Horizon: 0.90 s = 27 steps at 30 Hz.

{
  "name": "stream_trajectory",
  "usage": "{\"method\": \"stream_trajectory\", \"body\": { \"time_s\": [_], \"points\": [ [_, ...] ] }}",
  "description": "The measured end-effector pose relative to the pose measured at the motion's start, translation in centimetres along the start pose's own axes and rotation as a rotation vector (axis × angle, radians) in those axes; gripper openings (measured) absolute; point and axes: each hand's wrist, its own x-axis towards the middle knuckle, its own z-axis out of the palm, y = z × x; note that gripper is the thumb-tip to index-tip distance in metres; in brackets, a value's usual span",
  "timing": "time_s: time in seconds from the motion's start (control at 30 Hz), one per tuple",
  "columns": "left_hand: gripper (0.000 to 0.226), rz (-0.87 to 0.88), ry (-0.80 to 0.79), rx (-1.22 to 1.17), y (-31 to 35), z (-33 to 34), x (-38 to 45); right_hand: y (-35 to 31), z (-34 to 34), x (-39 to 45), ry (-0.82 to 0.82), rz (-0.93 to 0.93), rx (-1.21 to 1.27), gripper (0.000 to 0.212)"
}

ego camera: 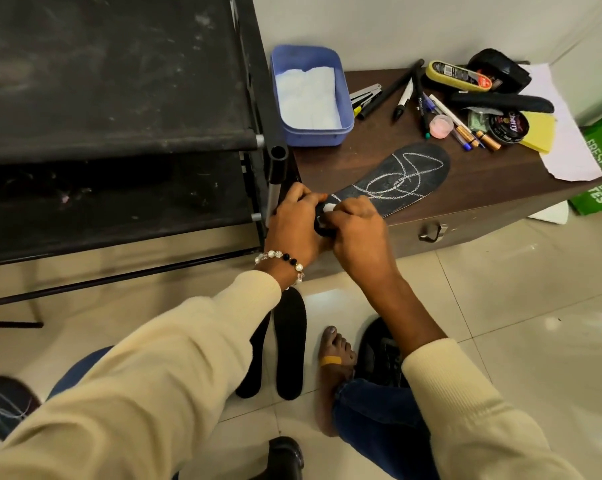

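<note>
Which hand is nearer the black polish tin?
Right. Right hand, pinching a white wad on the insole, is below-left of the polish tin; left hand grips the insole farther left.

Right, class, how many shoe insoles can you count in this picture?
3. One chalk-marked insole lies on the wooden chest; two plain black insoles lie on the floor beside the left sleeve. A chalk-marked dark shape at bottom left may be another.

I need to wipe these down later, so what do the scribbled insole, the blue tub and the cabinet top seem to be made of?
Insole: probably foam with a matte black fabric face; white lines look chalky, and the right hand pinches a white piece there. Blue tub: moulded plastic, smooth, rounded corners. Cabinet top: dark wood or wood-look laminate, faint grain, slight gloss.
</note>
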Motion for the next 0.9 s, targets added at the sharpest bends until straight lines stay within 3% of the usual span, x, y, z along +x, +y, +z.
{"method": "stream_trajectory", "body": {
  "time_s": [0.17,0.23,0.37,0.6,0.8,0.9],
  "points": [
    [0.08,-0.031,-0.053,0.02,0.0,-0.1,0.0,2.0,-1.5,0.7,-0.017,0.113,-0.157,0.022],
    [0.078,-0.052,-0.041,0.004,0.1,0.0,-0.1,1.2,-1.6,0.5,-0.024,0.149,-0.081,0.02],
    [0.061,-0.089,-0.025,-0.018,0.2,0.1,-0.1,-0.8,-1.1,0.2,-0.057,-0.1,-0.21,0.019],
    [0.069,-0.205,-0.033,-0.064,0.4,0.4,-0.1,-0.7,-0.6,3.1,-0.017,-0.003,-0.235,0.02],
    [0.061,-0.249,-0.031,-0.083,0.3,0.7,0.2,-0.6,-1.9,2.8,-0.268,-0.082,-0.208,0.02],
    [0.063,-0.265,-0.044,-0.103,0.4,0.6,0.1,-0.6,-2.0,2.9,-0.19,0.013,-0.051,0.017]
  ]
}}
